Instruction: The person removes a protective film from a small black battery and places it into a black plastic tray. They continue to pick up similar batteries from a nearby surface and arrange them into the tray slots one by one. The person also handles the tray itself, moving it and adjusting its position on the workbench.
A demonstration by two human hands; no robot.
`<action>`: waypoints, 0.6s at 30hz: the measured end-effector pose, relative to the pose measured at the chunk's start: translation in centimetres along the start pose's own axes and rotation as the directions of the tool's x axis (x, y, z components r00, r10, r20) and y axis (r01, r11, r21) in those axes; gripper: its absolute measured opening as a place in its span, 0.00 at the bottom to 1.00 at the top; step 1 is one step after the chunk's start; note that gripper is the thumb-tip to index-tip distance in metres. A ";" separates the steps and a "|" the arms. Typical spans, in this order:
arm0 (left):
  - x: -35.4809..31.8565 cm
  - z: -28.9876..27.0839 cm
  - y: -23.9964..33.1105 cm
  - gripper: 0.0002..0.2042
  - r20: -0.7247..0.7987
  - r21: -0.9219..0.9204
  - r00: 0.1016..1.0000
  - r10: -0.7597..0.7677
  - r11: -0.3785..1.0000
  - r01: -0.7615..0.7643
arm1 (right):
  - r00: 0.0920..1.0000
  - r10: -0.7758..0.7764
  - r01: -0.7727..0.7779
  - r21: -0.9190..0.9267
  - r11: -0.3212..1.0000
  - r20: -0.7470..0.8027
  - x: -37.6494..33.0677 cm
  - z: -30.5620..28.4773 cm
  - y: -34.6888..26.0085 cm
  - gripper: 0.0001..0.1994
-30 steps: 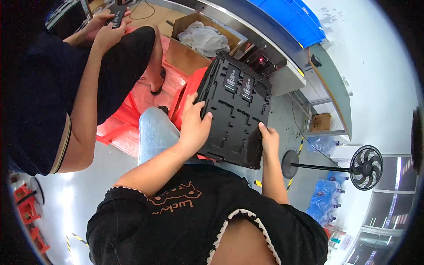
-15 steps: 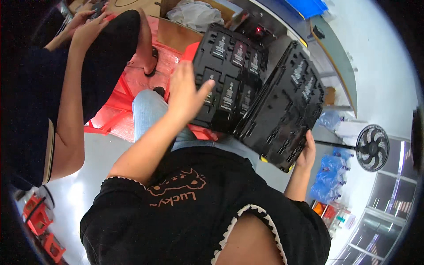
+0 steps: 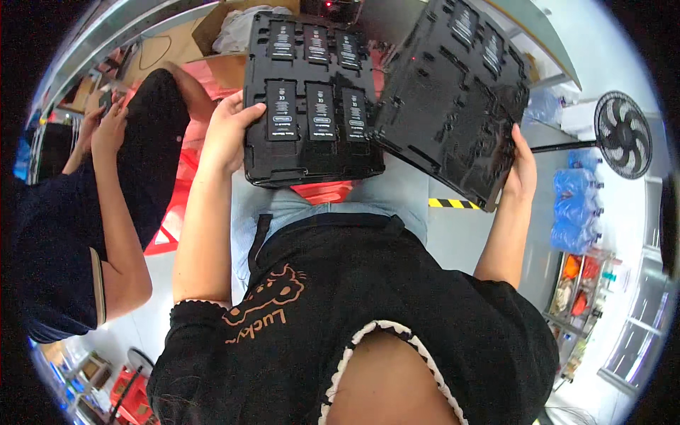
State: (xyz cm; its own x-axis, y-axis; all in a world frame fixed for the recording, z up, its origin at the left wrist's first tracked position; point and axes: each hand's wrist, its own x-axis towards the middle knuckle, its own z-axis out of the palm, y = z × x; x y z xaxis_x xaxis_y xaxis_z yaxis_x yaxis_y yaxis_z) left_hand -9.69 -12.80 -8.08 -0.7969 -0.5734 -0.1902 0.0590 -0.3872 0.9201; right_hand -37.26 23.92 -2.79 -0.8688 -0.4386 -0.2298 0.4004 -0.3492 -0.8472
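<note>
We hold two black moulded plastic trays. The filled tray rests over our lap, face up and roughly level, gripped at its left edge by our left hand. It carries two rows of three recesses, each holding a flat black rectangular battery pack with a pale label; all six recesses are occupied. The empty tray stands to its right, tilted steeply with its near corner low, held at its right edge by our right hand. We see its glossy ribbed face with shaped recesses. Its lower left edge meets or overlaps the filled tray's right side.
</note>
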 end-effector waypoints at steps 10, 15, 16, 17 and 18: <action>2.5 -2.1 1.0 0.17 0.061 -0.190 0.971 -0.230 0.953 0.237 | 0.960 0.075 -0.101 0.084 0.991 0.270 1.4 5.9 -2.6 0.11; 3.7 -1.3 5.6 0.18 0.093 -0.128 0.988 -0.122 0.983 0.134 | 0.943 0.137 -0.181 0.121 0.976 0.304 7.1 5.7 -6.2 0.11; 2.9 -2.0 6.6 0.17 0.018 -0.096 0.996 -0.091 0.991 0.093 | 0.919 0.167 -0.223 0.122 0.967 0.358 7.0 8.7 -5.4 0.11; 3.4 -1.5 7.3 0.17 0.011 -0.100 0.997 -0.079 0.992 0.079 | 0.913 0.164 -0.222 0.119 0.968 0.373 5.9 11.2 -6.2 0.10; 3.4 -1.1 7.8 0.16 0.022 -0.135 0.997 -0.074 0.988 0.076 | 0.902 0.170 -0.234 0.118 0.965 0.398 5.4 12.3 -6.6 0.10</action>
State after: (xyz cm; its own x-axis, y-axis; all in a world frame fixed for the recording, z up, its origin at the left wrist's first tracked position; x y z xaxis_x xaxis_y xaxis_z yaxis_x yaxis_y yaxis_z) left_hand -11.28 -18.61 -1.90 -0.8123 -0.5271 -0.2497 0.0790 -0.5236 0.8483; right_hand -40.98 13.63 7.47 -0.5993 -0.7842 -0.1610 0.6245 -0.3321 -0.7069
